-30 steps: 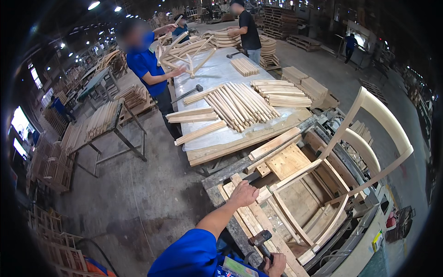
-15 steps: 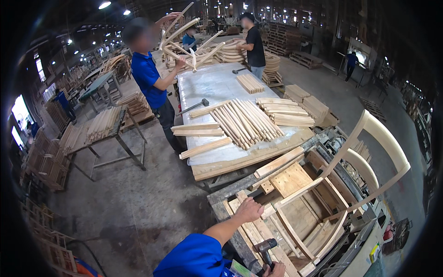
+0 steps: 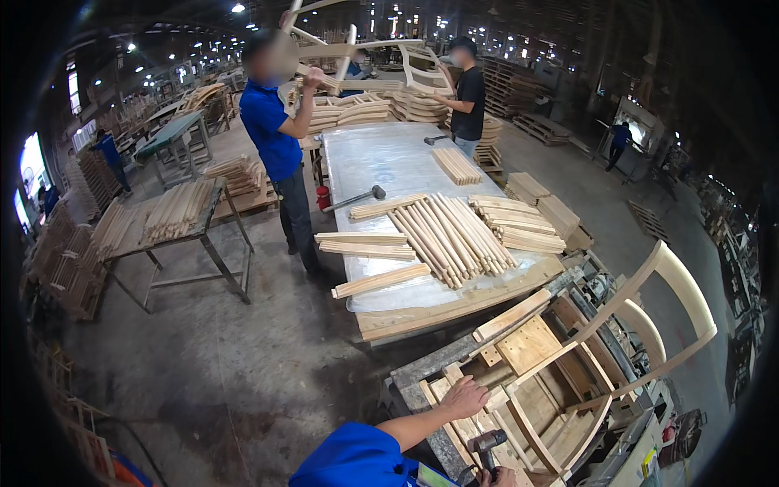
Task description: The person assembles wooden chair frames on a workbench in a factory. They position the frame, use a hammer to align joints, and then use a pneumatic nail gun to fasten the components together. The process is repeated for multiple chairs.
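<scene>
A pale wooden chair frame (image 3: pixel 537 438) with a curved backrest (image 3: pixel 686 292) lies on its side in a wooden jig (image 3: pixel 454 410) on a bench, at the lower right. My left hand (image 3: pixel 465 398) rests on the jig's slats, its fingers loosely stretched toward the near corner of the chair frame. At the bottom edge, my right hand (image 3: pixel 500 477) is wrapped round the handle of a dark-headed mallet (image 3: pixel 487 441). The mallet head is raised above the slats, beside the chair frame. Part of my right hand is cut off by the picture's edge.
Ahead, a plastic-covered table (image 3: pixel 365 170) bears bundled wooden sticks (image 3: pixel 454 239) and another mallet (image 3: pixel 377 193). A person in blue (image 3: pixel 272 134) holds up a wooden chair frame (image 3: pixel 365 50); a person in black (image 3: pixel 468 96) stands opposite. A side table (image 3: pixel 203 223) carries more sticks.
The whole view has shifted, so the bench and table appear lower and further right. The person in blue has swung the raised chair frame rightward. My hands keep nearly the same places.
</scene>
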Action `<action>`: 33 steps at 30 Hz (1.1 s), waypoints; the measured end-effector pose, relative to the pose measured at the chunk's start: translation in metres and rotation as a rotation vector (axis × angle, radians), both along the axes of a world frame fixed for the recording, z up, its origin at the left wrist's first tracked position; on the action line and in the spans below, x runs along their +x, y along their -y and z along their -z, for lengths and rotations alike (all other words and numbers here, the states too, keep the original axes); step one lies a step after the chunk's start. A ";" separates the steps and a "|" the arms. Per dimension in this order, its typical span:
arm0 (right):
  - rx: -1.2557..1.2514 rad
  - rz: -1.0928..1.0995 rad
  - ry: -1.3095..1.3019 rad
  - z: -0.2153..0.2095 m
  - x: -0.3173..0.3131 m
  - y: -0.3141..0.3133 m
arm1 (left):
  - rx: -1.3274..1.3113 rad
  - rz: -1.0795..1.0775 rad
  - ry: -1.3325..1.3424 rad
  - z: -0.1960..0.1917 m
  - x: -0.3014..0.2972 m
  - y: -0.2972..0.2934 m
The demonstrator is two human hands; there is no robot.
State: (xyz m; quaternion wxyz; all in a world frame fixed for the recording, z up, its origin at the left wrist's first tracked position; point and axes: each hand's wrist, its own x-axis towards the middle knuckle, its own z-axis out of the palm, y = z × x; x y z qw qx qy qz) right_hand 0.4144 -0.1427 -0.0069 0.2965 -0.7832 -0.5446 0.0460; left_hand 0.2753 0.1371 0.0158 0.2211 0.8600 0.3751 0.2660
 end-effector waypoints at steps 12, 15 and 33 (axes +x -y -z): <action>0.043 0.088 -0.225 0.005 0.038 0.026 | 0.102 0.356 0.279 -0.016 0.067 0.092; -0.076 0.233 -0.357 -0.027 0.055 0.057 | 0.125 0.731 0.092 -0.006 0.070 0.117; -0.467 1.290 -0.368 -0.011 0.343 0.336 | -0.233 0.883 -0.531 -0.021 0.095 0.095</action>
